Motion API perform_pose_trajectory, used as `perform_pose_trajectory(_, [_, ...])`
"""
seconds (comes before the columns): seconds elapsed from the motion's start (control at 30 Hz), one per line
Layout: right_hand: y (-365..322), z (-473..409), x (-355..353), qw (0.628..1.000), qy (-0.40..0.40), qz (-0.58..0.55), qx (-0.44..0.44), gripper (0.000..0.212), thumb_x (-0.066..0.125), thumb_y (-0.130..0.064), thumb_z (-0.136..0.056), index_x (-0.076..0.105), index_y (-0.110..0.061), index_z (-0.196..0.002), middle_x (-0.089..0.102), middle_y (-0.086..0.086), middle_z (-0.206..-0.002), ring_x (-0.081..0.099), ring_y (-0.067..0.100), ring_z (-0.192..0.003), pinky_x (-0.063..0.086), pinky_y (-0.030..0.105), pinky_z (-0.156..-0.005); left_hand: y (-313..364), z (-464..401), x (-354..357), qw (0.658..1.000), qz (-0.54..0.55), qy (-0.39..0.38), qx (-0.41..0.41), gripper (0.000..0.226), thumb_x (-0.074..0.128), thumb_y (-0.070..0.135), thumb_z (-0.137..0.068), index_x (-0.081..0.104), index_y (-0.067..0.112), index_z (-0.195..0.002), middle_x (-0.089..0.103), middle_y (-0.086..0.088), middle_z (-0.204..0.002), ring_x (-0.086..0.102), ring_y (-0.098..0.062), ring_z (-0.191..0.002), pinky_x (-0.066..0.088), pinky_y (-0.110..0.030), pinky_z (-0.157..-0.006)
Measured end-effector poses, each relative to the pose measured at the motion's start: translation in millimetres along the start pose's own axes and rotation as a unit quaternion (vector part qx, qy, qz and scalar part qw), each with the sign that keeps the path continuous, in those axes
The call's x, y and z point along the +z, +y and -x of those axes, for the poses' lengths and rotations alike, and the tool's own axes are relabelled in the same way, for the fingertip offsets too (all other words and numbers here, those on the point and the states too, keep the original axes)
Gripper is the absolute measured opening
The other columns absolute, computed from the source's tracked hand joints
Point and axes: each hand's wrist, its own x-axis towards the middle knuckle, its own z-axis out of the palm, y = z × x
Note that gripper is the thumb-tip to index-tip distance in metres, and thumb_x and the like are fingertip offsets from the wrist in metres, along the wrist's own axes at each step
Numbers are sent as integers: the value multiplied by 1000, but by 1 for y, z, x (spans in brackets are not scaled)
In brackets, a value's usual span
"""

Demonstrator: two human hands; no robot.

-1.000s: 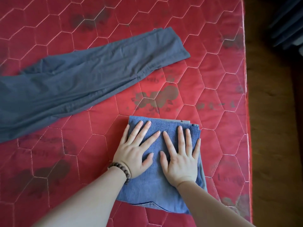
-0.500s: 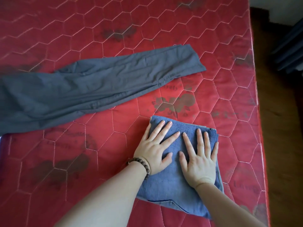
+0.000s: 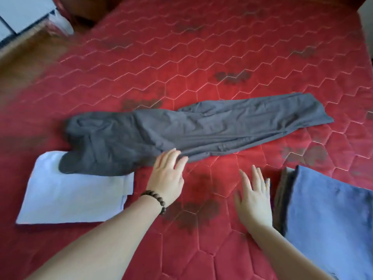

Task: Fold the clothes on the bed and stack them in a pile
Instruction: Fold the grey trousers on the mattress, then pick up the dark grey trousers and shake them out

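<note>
The left hand [image 3: 168, 178] is flat and open, with its fingers spread. Its fingertips touch the near edge of the grey pants [image 3: 181, 132]. It grips nothing. A string of brown beads [image 3: 156, 200] goes round the left wrist.

The right hand [image 3: 255, 197] is open too, with the fingers straight and pointing away. It holds nothing and is over the bare red bed [image 3: 201, 57]. The picture does not show if it touches the bed. The two hands are apart, with red bed between them.

Just to the right of the right hand is a pile [image 3: 331, 215] of folded clothes. The top one is blue. A darker folded piece [image 3: 282, 195] shows at the left side of the pile, under the blue one.

The grey pants lie long and flat across the middle of the bed, not folded. Their left end rests on a folded white cloth [image 3: 66, 199] at the left side of the bed.

The bed has a quilted pattern of six-sided shapes with dark flower prints. Past the far left corner is a brown floor [image 3: 30, 51], all blurry.
</note>
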Motion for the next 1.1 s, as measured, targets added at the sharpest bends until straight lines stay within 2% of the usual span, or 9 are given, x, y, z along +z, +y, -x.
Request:
perform_pose_trajectory(0.13, [-116, -31, 41, 988, -62, 10, -140, 73, 57, -32, -88, 23, -25, -152, -3, 10, -162, -7, 24, -149, -7, 46, -120, -108, 20, -33, 992, -91, -7, -84, 84, 77, 34, -69, 44, 7, -141, 37, -19, -149, 30, -33, -142, 21, -56, -115])
perform_pose_trajectory(0.27, [-202, -60, 76, 968, -123, 43, -214, 86, 54, -42, -90, -3, -33, -153, -18, 0, -160, -16, 20, -148, -7, 52, -118, -181, 35, -41, 972, -129, -116, -158, 105, 57, 68, -78, 10, 11, -153, 4, -11, -162, -3, -22, -149, 2, -48, -120])
perform_pose_trajectory(0.4, [-243, -72, 101, 958, -193, 73, -200, 77, 52, -32, -94, 2, -39, -152, 1, -5, -163, 0, 23, -149, 3, 54, -118, -214, 55, -36, 966, -103, -184, -147, 99, 44, 70, -85, 2, 13, -154, -3, -2, -162, -6, -15, -149, 4, -39, -121])
perform_pose_trajectory(0.5, [-250, -74, 102, 977, -129, 23, -165, 55, 49, -12, -90, 43, -31, -142, 44, -2, -148, 37, 25, -136, 26, 37, -111, -220, 64, -35, 971, -99, -182, -124, 82, 43, 53, -93, 5, 13, -154, 1, 0, -163, -3, -13, -149, 0, -37, -120])
perform_pose_trajectory(0.57, [-253, -72, 92, 985, -90, 1, -146, 44, 50, -4, -83, 59, -22, -122, 65, 3, -116, 56, 31, -109, 39, 33, -82, -219, 65, -38, 977, -90, -151, -117, 70, 46, 35, -97, 12, 12, -153, 12, -1, -162, 6, -13, -149, -3, -34, -119])
perform_pose_trajectory(0.7, [-253, -73, 50, 988, -47, -8, -148, 29, 50, -5, -84, 57, -17, -109, 65, 7, -91, 58, 36, -83, 32, 32, -61, -209, 56, -63, 985, -6, -33, -167, 43, 56, -2, -85, 57, 3, -128, 60, -13, -129, 51, -29, -125, 31, -37, -112])
perform_pose_trajectory(0.77, [-251, -76, 15, 988, -23, -31, -149, 24, 52, -7, -85, 57, -16, -106, 63, 7, -87, 57, 37, -82, 33, 32, -61, -200, 45, -92, 978, 13, -16, -207, 26, 56, -2, -83, 64, 4, -106, 67, -13, -102, 60, -34, -102, 49, -41, -81])
perform_pose_trajectory(0.83, [-253, -77, -29, 988, -4, -40, -151, 18, 51, -6, -85, 55, -13, -101, 56, 5, -80, 56, 37, -78, 38, 34, -61, -187, 29, -130, 978, 21, 6, -205, 20, 55, 4, -85, 61, 7, -103, 65, -8, -96, 59, -31, -93, 43, -38, -67])
perform_pose_trajectory(1.1, [-258, -53, -285, 985, 62, -94, -127, 9, 50, -3, -83, 50, -13, -83, 59, 7, -73, 50, 31, -69, 41, 37, -61, -84, -40, -369, 984, 67, 141, -90, 12, 60, 8, -84, 67, 15, -90, 68, -2, -84, 63, -30, -78, 46, -33, -62])
